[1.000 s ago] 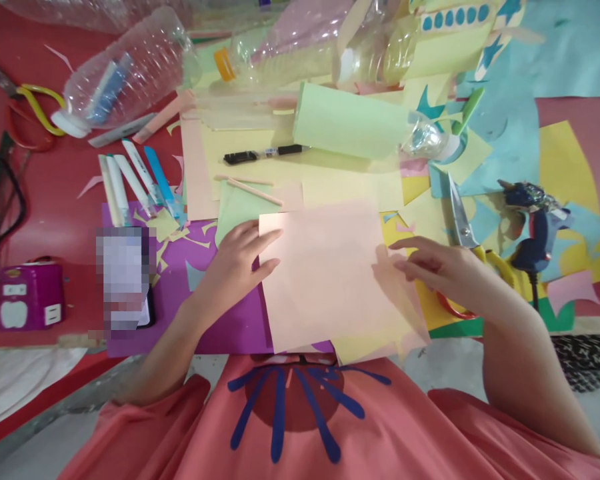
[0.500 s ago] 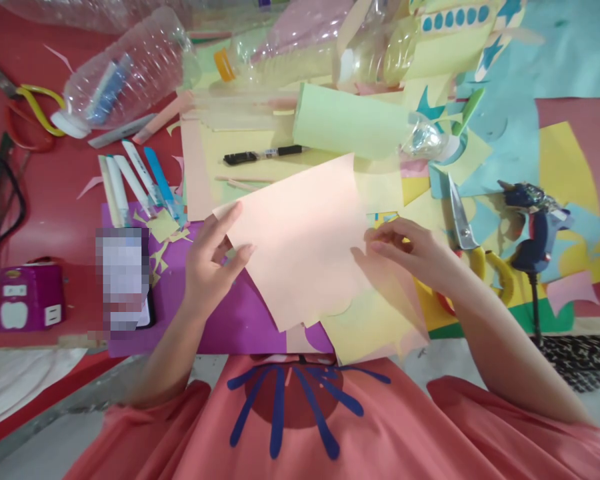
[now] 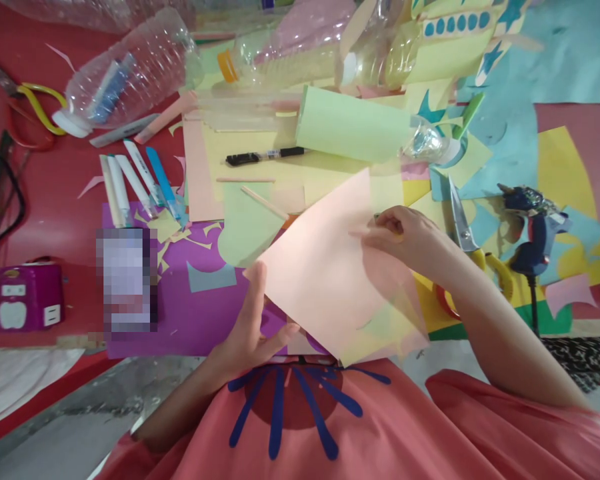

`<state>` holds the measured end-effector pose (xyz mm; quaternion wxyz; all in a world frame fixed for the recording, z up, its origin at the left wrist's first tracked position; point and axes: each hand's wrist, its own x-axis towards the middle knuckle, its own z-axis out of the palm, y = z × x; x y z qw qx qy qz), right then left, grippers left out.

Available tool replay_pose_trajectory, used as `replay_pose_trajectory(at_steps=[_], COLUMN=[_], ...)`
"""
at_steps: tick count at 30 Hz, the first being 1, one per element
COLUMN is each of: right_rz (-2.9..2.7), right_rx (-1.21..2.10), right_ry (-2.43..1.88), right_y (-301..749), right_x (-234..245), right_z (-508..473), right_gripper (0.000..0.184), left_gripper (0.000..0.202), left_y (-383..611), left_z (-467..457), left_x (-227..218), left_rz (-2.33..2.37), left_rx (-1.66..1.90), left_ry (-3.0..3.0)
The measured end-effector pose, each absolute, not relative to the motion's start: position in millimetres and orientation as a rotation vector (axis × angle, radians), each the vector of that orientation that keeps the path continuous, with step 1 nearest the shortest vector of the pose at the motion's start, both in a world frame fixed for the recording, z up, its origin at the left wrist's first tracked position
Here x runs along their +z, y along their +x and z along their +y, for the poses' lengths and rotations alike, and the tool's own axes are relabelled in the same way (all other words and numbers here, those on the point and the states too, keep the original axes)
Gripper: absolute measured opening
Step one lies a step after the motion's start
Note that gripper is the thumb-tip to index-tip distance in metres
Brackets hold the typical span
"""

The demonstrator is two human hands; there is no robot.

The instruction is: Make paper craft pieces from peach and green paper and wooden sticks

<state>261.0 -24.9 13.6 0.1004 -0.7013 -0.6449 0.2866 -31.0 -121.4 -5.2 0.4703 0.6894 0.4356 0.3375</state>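
Observation:
A pale pink sheet of paper (image 3: 325, 267) is lifted off the table and turned like a diamond. My left hand (image 3: 253, 333) grips its lower left edge, thumb up against the corner and fingers beneath. My right hand (image 3: 405, 237) pinches the sheet's right side near its upper edge. Under the sheet lie yellow paper (image 3: 380, 327) and a purple sheet (image 3: 200, 313).
Scissors with yellow handles (image 3: 473, 247) and a blue glue gun (image 3: 535, 227) lie to the right. A green paper-wrapped bottle (image 3: 360, 127), a black marker (image 3: 265, 156), wooden sticks (image 3: 263, 200), clear plastic bottles (image 3: 125, 73) and glue sticks (image 3: 135, 183) lie beyond. A purple socket box (image 3: 27, 297) sits left.
The pink sheet lay flat a second ago. Both hands lifted and turned it clockwise; my left hand slid down to its lower left edge, and my right hand moved up along the right side.

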Motion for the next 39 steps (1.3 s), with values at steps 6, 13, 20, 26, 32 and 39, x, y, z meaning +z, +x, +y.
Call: replay_pose_trajectory(at_steps=[6,13,20,26,32,39], right_rz=[-1.916,-1.796,-1.805,-1.961,-1.715,-1.176], right_rx=[1.026,1.038,0.979,0.772,1.001,1.308], right_ry=[-1.929,-1.946,-2.065,-2.068,-1.839,-1.826], right_y=[275.2,286.6,277.6,264.0,271.3,294.1], right_x=[32.3,60.5,40.4,16.2,27.2,50.2], right_z=[-17.5,-11.1,-12.8,-20.0,-18.3,-10.8], right_gripper=[0.021,0.018,0.031,0.035,0.011,0.013], left_gripper=[0.059,0.056,0.056,0.062,0.058,0.065], left_y=[-47.3,-67.1,-59.5,-57.7,-55.4,-55.5], left_z=[-86.7,-46.5,-55.2,-59.3,-65.9,-71.1], left_x=[-1.5,-3.3,-4.8,-8.0,-7.3,1.7], left_rz=[1.16,1.382,1.707,1.961,1.794,1.432], left_rx=[1.157,0.399,0.178,0.308,0.319,0.504], left_ry=[1.848,2.424,2.397,2.305,2.411,2.479])
